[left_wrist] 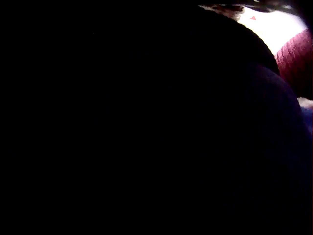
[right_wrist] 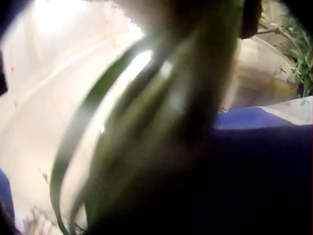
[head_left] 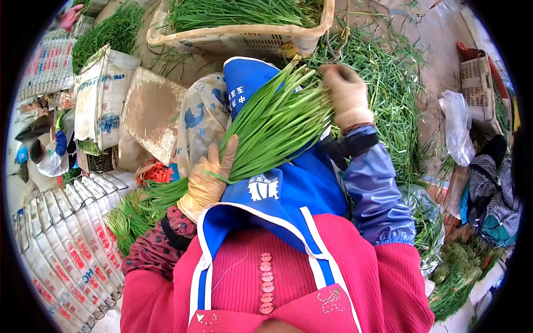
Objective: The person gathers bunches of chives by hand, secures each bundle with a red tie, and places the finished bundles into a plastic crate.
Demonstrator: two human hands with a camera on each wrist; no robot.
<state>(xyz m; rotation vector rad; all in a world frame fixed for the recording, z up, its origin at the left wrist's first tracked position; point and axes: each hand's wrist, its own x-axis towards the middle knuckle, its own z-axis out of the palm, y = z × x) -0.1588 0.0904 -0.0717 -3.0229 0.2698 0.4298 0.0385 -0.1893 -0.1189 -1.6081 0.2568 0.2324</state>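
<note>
On the person's lap, over a blue apron [head_left: 300, 194], a bundle of long green leaves [head_left: 272, 127] lies slanted, its thicker end up and to the person's right and its tips trailing down to the left.

1. Left hand [head_left: 208, 177]: gloved, wrapped round the lower part of the bundle, with the thumb lying up across the leaves.
2. Right hand [head_left: 347, 94]: gloved, fingers curled over the upper end of the bundle and gripping it.
3. Left wrist view: almost wholly dark; only a strip of red knit sleeve [left_wrist: 298, 54] shows at the upper right, and the hand cannot be made out here.
4. Right wrist view: blurred leaves fill the centre, close to the lens, with the apron below and to the right.

Surroundings: a pale crate [head_left: 239, 39] filled with the same greens stands just beyond the knees. Loose leaves [head_left: 388, 83] cover the ground to the right. Stacked printed white bags [head_left: 72, 238] lie to the left, and a flat brown board [head_left: 152, 111] sits beside them.
</note>
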